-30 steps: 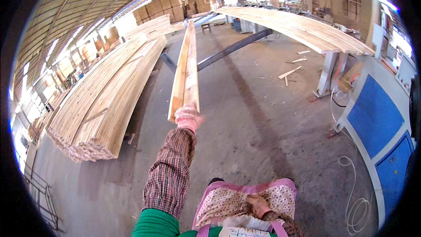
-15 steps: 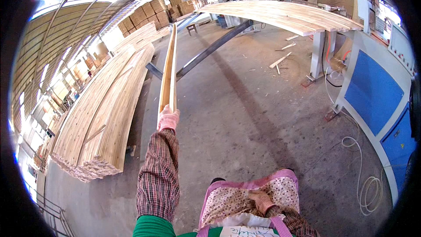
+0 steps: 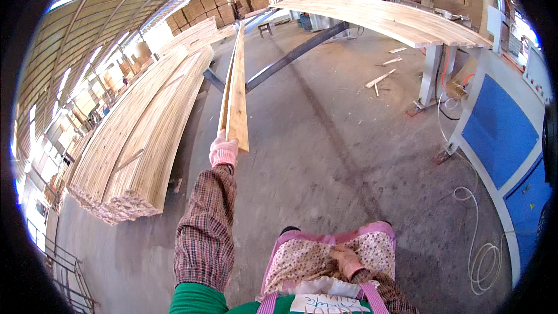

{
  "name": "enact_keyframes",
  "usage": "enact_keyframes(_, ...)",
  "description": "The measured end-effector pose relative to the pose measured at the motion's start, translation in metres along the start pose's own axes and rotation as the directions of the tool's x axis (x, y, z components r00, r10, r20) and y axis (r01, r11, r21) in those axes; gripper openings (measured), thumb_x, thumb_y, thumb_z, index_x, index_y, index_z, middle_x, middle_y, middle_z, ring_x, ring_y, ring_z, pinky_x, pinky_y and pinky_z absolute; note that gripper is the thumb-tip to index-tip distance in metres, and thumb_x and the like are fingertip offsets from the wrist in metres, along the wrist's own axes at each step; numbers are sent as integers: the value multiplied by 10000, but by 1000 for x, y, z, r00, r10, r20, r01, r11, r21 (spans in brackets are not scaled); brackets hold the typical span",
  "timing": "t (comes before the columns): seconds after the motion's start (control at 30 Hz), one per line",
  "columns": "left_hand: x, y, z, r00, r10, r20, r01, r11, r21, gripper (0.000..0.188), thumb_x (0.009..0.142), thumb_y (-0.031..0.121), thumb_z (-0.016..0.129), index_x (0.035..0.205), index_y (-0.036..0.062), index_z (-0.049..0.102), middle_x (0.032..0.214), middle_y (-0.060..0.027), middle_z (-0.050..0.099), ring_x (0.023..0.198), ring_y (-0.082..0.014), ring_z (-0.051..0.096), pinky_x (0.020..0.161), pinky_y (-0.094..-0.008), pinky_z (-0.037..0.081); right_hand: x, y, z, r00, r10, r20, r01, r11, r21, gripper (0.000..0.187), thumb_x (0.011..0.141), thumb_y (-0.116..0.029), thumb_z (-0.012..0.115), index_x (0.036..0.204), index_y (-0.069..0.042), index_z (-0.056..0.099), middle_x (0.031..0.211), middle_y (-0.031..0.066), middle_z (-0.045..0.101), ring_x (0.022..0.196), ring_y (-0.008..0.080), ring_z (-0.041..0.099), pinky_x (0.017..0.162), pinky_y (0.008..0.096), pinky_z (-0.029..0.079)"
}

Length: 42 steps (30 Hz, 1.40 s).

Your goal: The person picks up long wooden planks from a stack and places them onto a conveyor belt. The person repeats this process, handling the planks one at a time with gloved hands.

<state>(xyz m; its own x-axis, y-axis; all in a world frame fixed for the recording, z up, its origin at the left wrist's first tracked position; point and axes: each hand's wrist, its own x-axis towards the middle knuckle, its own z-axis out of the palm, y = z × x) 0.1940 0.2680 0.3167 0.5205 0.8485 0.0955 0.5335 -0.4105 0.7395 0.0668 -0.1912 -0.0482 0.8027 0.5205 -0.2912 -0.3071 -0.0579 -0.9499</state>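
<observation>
My left hand [image 3: 224,150], in a pink glove, is stretched forward and closed round the near end of two long narrow wooden boards [image 3: 237,102]. They point away from me; the right one shows its broad face, and a thin gap separates it from the left one. Their far ends reach the blue-grey metal beams. Low at my front, my right hand [image 3: 347,260] rests against the flowered, pink-edged apron [image 3: 296,256]. Its fingers look curled in, and whatever may be inside them is hidden.
A long stack of boards [image 3: 139,157] lies on the left. A dark metal beam [image 3: 296,55] crosses ahead. Boards cover a raised table [image 3: 372,14] at the far right. A blue-and-white machine cabinet [image 3: 500,128], a coiled hose [image 3: 485,261] and wood scraps [image 3: 381,78] are on the right.
The held boards have rolled, so the right one now turns its broad face up. My left hand has turned with them. My right hand stays at the apron. The view has shifted slightly.
</observation>
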Motion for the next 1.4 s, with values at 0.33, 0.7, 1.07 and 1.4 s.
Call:
enact_keyframes(0.33, -2, -11, -65, 971, 149, -188, -56, 901, 429, 835, 924, 626, 683, 1609, 203, 463, 1633, -130, 482, 1428, -364, 560, 1171, -480, 470, -17, -40, 8, 950, 308, -47, -292, 934, 205, 462, 934, -214, 745, 1322, 26, 676, 1042, 96, 716, 783, 191, 628, 665, 308, 479)
enact_keyframes(0.7, 1, 15, -11, 1000, 6, -25, 8, 836, 548, 646, 921, 629, 672, 1327, 130, 727, 1487, -115, 631, 1249, -286, 701, 1040, -450, 556, 2, 22, -16, 997, -57, 59, 68, 978, -197, 428, 949, -124, 733, 1354, -4, 657, 1176, 146, 725, 984, 297, 707, 846, 395, 579)
enact_keyframes(1.07, 23, 4, -2, 983, -181, 10, 167, 927, 336, 616, 861, 534, 756, 1213, 28, 768, 1199, -153, 780, 1057, -294, 781, 960, -417, 603, 5, 30, -4, 1000, -7, 28, 6, 999, 46, 378, 979, -121, 677, 1329, 21, 668, 1176, 139, 735, 989, 286, 738, 863, 381, 607)
enact_keyframes(1.4, 11, -8, -11, 959, -222, 177, 247, 960, -134, 432, 862, 367, 803, 1083, -2, 757, 1189, -200, 762, 1026, -325, 784, 904, -401, 618, -1, 3, 2, 989, 147, -26, -146, 989, 32, 398, 967, -185, 705, 1319, -2, 683, 1108, 146, 737, 884, 247, 736, 730, 335, 554)
